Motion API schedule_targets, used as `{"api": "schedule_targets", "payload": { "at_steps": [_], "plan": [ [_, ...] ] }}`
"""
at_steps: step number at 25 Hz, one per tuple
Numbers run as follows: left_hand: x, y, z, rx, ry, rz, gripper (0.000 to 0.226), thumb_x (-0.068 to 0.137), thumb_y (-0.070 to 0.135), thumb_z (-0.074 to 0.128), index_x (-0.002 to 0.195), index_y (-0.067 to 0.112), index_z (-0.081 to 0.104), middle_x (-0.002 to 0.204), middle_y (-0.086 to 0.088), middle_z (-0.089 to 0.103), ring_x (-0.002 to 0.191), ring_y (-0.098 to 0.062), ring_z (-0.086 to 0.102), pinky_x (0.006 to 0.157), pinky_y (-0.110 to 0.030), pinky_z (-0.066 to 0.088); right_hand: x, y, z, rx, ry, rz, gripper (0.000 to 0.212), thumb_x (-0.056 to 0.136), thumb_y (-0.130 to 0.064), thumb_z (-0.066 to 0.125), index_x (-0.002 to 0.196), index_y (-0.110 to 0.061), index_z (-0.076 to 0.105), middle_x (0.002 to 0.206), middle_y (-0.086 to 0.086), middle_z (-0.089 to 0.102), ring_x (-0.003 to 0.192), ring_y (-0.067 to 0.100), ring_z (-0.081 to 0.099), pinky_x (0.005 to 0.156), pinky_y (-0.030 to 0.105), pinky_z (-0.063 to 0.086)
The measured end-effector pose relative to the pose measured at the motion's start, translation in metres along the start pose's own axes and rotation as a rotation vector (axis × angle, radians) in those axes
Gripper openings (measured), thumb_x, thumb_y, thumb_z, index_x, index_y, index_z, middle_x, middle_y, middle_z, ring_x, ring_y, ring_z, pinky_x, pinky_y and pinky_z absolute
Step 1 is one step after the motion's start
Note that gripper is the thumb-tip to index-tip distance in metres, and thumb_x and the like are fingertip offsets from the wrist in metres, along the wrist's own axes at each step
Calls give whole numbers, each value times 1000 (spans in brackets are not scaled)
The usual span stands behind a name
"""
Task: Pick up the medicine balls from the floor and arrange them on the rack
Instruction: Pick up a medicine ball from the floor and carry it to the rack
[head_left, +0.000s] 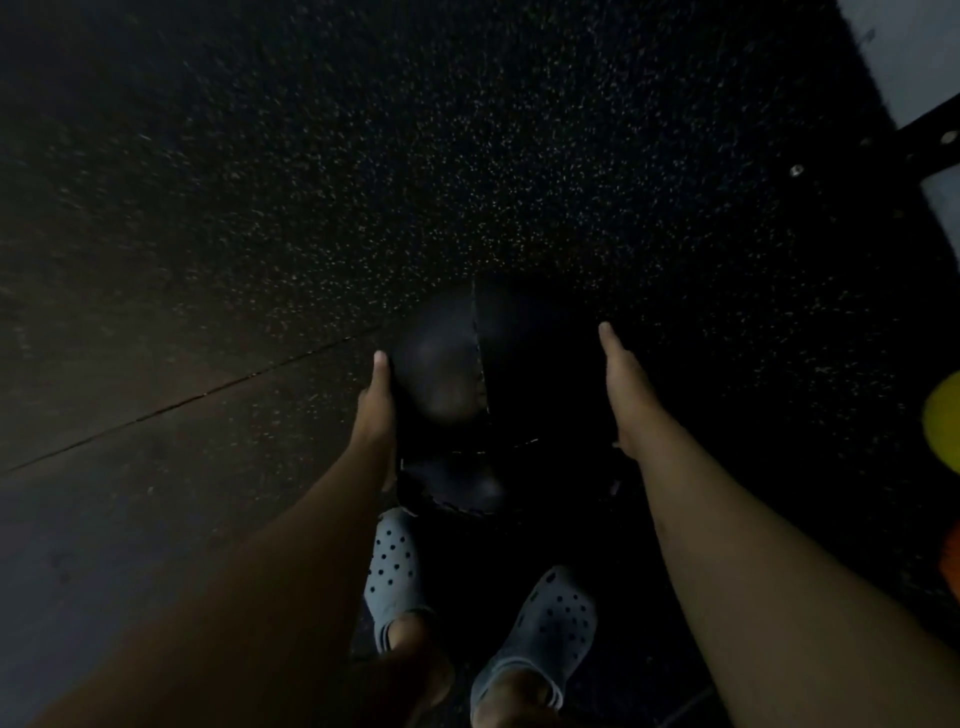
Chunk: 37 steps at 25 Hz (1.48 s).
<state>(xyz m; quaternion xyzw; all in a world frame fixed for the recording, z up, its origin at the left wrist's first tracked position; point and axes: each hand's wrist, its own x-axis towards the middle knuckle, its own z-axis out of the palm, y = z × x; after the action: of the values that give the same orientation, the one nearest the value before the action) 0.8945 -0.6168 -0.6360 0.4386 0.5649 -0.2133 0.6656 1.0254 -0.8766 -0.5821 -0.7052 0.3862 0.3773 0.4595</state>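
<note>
medicine ball (457, 395): black leather-like skin, soft sheen, stitched seams with pale thread | floor (467, 156): dark rubber matting, matt, grainy, pale flecks, visible joint line | clogs (550, 629): grey moulded plastic or foam, matt, perforated | bracket (930, 140): black painted metal, shiny bolt heads | yellow object (943, 421): smooth, material unclear

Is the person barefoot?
No, each foot wears a grey clog with holes, seen below the black medicine ball that the left hand and right hand flank.
</note>
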Motion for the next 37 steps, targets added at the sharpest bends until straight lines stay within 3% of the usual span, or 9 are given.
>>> {"api": "schedule_targets", "payload": {
  "at_steps": [5, 8, 11, 16, 19, 23, 29, 34, 37],
  "plan": [
    [11, -14, -5, -51, 53, -21, 127, 37, 103, 65, 145, 37, 55, 142, -4, 65, 125, -36, 64, 106, -58, 50, -38, 1, -24, 104, 25, -10, 69, 92, -72, 43, 144, -27, 52, 135, 3, 62, 113, 25, 62, 87, 39, 49],
    [-83, 31, 40, 18, 35, 54, 133, 30, 104, 64, 144, 34, 56, 142, -7, 64, 126, -37, 63, 107, -58, 49, -105, -10, -72, 214, 82, 1, 72, 89, -75, 43, 145, -31, 50, 134, 1, 60, 114, 27, 61, 88, 42, 49],
    [-188, 100, 99, 167, 36, 180, 143, 23, 108, 55, 144, 31, 56, 144, -11, 61, 128, -39, 58, 111, -58, 45, -199, -36, -134, 415, 144, -96, 86, 81, -80, 43, 149, -27, 51, 142, 4, 59, 124, 30, 60, 105, 47, 49],
    [-407, 221, 221, 287, -95, 408, 124, 42, 107, 46, 143, 34, 51, 142, -7, 58, 133, -41, 51, 112, -61, 39, -361, -116, -261, 740, 341, -359, 106, 63, -94, 53, 148, -32, 52, 150, -4, 55, 130, 22, 57, 116, 42, 40],
    [-528, 280, 287, 272, -245, 593, 123, 36, 111, 46, 134, 38, 60, 140, -7, 64, 129, -41, 55, 111, -60, 41, -470, -170, -343, 867, 421, -623, 61, 87, -71, 54, 130, -28, 63, 136, -6, 64, 115, 16, 63, 100, 29, 45],
    [-720, 315, 327, 217, -499, 773, 103, 53, 97, 48, 137, 38, 56, 143, -7, 60, 133, -40, 51, 114, -61, 39, -606, -210, -430, 930, 633, -862, 86, 67, -82, 54, 132, -28, 65, 136, 2, 67, 124, 27, 63, 111, 41, 47],
    [-928, 319, 351, 208, -869, 1003, 111, 51, 102, 48, 136, 32, 60, 133, -5, 68, 123, -36, 61, 110, -58, 46, -815, -184, -491, 1058, 884, -1123, 87, 67, -83, 48, 134, -29, 61, 127, 0, 69, 115, 25, 66, 107, 47, 51],
    [-1050, 272, 350, 189, -1147, 1072, 116, 45, 104, 53, 132, 29, 64, 133, -2, 69, 124, -30, 62, 113, -51, 45, -939, -123, -512, 1094, 1131, -1245, 71, 88, -73, 41, 142, -28, 50, 134, -1, 58, 124, 27, 57, 113, 52, 43],
    [-1102, 226, 336, 205, -1282, 1070, 86, 71, 88, 52, 136, 33, 57, 139, 1, 61, 129, -27, 55, 118, -53, 38, -984, -82, -524, 1108, 1235, -1277, 55, 97, -66, 37, 137, -31, 49, 130, 0, 57, 122, 26, 55, 112, 52, 43]
  ]
}}
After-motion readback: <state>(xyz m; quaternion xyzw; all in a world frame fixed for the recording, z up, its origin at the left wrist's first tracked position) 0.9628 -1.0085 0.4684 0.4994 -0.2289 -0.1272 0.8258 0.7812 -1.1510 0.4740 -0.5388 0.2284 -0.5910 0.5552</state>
